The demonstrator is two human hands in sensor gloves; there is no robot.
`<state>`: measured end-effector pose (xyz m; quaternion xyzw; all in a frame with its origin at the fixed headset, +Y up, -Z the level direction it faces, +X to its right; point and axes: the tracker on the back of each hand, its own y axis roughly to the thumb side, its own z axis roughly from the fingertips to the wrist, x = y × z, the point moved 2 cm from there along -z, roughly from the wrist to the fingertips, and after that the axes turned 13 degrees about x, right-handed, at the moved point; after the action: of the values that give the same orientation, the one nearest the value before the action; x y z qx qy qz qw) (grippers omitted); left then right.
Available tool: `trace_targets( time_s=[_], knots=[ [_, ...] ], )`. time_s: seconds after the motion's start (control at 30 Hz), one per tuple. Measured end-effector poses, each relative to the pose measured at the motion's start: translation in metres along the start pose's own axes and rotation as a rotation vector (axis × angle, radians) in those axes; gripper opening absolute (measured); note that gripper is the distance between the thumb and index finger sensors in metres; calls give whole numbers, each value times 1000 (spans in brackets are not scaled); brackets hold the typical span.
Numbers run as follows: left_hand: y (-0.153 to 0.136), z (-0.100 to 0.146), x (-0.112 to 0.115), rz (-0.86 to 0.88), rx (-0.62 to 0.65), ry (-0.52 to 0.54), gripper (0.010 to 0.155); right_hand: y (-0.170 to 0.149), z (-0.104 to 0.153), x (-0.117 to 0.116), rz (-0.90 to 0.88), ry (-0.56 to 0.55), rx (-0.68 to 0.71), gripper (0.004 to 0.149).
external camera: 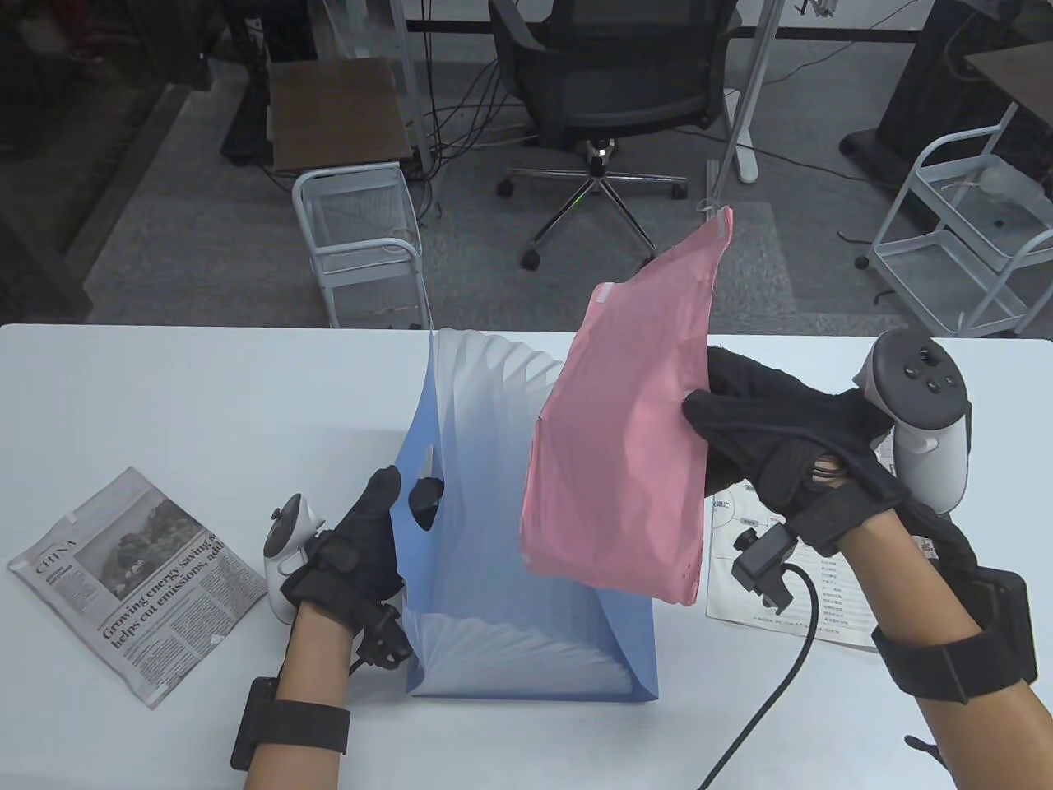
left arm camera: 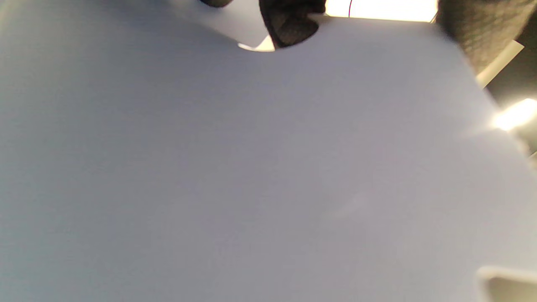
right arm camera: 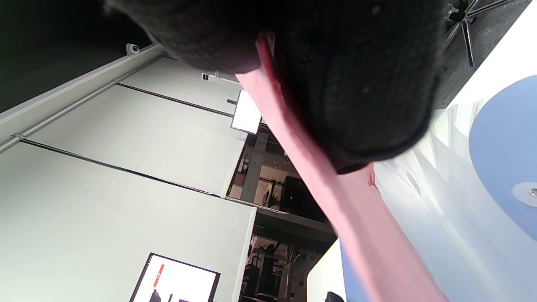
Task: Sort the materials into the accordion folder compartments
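Left hand [external camera: 362, 547] pinches the folder's near left wall, fingertip showing through its cut-out; the left wrist view is blurred, so finger placement is probably thumb outside, fingers inside. Folder [external camera: 535, 642] stands fanned open at table [external camera: 206, 395] centre. Right hand [external camera: 765, 428], at 3 o'clock of the folder, grips the pink sheet [external camera: 625, 436] by its right edge, held tilted above the open pockets. Newspaper [external camera: 136, 580] lies at 9 o'clock; a printed leaflet [external camera: 790, 592] at 3 o'clock. Chair [external camera: 613, 99] beyond.
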<state>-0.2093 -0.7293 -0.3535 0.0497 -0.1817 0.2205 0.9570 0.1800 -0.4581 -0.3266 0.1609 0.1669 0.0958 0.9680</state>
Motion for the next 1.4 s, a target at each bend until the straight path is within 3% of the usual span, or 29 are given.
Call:
trace_targets(
  time_s=[1.4],
  knots=[
    [-1,0,1,3,2,0,76,-14,-39,-57,134,231,-101,53]
  ],
)
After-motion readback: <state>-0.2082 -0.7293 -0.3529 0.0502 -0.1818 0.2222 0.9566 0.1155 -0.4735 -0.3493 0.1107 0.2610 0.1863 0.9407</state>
